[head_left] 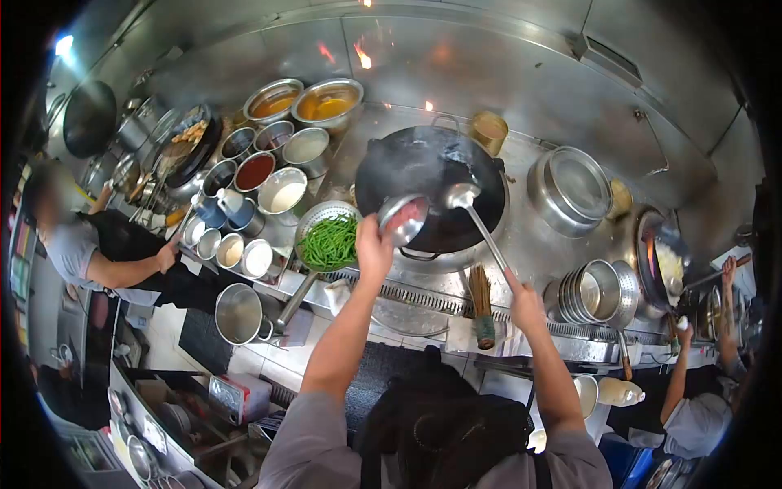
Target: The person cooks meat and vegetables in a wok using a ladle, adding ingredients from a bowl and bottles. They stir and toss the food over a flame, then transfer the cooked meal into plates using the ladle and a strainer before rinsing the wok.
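Observation:
Over the front left edge of a large black wok [383,167], my left hand [375,248] grips a small metal bowl [404,220] that is tilted and has something pinkish-red inside. My right hand [528,310] is closed round the handle of a long metal ladle [487,234], its round head above the wok. Pale steam or smoke rises from the wok; its bottom is partly hidden. To the left of my left hand, a perforated strainer [302,218] holds green beans [330,243].
Sauce containers [255,171] and metal bowls [328,103] stand left. A bamboo brush [481,308], stacked pots [568,191] and nested strainers [593,292] are right. Co-workers stand at far left [122,261] and far right [700,416], the latter near a flaming wok [649,261].

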`<action>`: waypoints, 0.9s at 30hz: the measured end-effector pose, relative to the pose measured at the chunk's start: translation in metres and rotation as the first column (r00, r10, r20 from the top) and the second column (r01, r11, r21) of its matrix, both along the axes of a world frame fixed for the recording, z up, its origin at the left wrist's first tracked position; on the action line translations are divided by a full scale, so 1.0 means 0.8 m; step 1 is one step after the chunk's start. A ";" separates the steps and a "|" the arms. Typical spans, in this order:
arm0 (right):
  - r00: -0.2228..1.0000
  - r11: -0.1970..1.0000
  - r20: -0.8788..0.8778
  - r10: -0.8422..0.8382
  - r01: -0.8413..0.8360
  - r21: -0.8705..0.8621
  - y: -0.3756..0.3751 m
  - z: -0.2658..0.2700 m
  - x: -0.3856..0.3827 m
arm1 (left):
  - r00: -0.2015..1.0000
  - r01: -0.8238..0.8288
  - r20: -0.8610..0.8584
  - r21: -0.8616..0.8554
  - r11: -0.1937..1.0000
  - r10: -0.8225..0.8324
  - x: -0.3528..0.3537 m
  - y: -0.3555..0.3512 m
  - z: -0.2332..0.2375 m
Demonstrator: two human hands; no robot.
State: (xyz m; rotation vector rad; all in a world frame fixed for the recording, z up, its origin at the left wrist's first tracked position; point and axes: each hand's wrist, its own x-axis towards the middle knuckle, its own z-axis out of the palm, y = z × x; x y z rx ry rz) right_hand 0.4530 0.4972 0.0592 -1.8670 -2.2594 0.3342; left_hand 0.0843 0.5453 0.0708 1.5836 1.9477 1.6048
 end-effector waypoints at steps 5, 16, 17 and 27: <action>0.983 0.997 0.178 -0.034 0.045 -0.060 -0.039 0.057 0.064 | 0.915 0.050 -0.401 -0.011 0.999 -0.050 0.030 0.150 -0.025; 0.993 0.998 0.115 -0.037 0.043 -0.047 -0.038 0.058 0.101 | 0.824 0.079 -0.566 0.091 0.993 -0.014 0.018 0.240 -0.010; 0.994 0.999 0.108 -0.016 0.019 -0.028 -0.033 0.062 0.100 | 0.822 0.071 -0.569 0.089 0.993 -0.008 0.022 0.234 -0.002; 0.996 0.990 0.058 0.074 -0.081 0.119 0.043 0.089 0.065 | 0.894 0.044 -0.441 0.252 0.967 0.074 0.016 0.215 0.028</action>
